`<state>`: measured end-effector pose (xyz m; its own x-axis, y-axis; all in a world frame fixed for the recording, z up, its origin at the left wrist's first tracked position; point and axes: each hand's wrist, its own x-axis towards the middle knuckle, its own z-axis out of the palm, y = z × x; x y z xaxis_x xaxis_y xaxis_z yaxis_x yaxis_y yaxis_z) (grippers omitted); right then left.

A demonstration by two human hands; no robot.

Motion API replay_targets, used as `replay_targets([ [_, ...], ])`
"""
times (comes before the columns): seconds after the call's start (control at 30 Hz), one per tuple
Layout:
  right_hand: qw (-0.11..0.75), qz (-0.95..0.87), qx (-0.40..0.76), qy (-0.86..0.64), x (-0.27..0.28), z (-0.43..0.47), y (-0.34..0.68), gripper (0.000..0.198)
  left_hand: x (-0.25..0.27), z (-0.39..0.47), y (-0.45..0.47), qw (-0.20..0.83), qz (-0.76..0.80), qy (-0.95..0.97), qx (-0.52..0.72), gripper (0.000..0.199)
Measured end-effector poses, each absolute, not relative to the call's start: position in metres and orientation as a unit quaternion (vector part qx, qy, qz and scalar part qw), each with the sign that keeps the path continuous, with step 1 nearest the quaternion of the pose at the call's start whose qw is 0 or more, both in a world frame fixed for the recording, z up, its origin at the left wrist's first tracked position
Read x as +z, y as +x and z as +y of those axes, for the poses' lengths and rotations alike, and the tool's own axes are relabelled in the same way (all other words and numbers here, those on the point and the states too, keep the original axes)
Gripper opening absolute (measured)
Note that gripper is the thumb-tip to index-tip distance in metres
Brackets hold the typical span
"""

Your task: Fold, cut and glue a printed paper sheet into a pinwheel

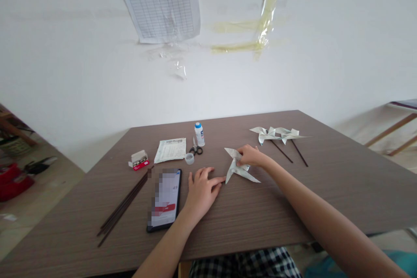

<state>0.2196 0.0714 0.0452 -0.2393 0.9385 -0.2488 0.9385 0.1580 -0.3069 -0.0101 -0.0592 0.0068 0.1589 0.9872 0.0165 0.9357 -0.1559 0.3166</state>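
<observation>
A paper pinwheel (234,168) made of printed paper lies on the table with its pointed blades spread and no stick visible on it. My right hand (251,156) grips it near the upper right, fingers curled over the paper and partly hiding its centre. Flat on the table to the left, my left hand (202,189) is open with fingers spread, one fingertip close to the pinwheel's lower left blade. Beyond my right hand lie two pinwheels on sticks, a left one (265,135) and a right one (289,134).
A phone (164,200) lies beside my left hand, with dark sticks (125,204) further left. Behind are a small red-and-white box (140,160), folded printed paper (170,150), a small clear cup (189,158), scissors (196,150) and a blue-capped white bottle (200,135). A wall (228,91) backs the table.
</observation>
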Motion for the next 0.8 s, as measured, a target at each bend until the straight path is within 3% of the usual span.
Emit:
replay_targets([
  [0.27, 0.004, 0.739, -0.2, 0.643, 0.042, 0.075, 0.215, 0.004, -0.001, -0.057, -0.013, 0.11, 0.639, 0.751, 0.123, 0.044],
  [0.8, -0.011, 0.736, -0.171, 0.655, 0.037, 0.076, 0.208, 0.009, -0.001, -0.058, -0.013, 0.109, 0.634, 0.753, 0.137, 0.04],
])
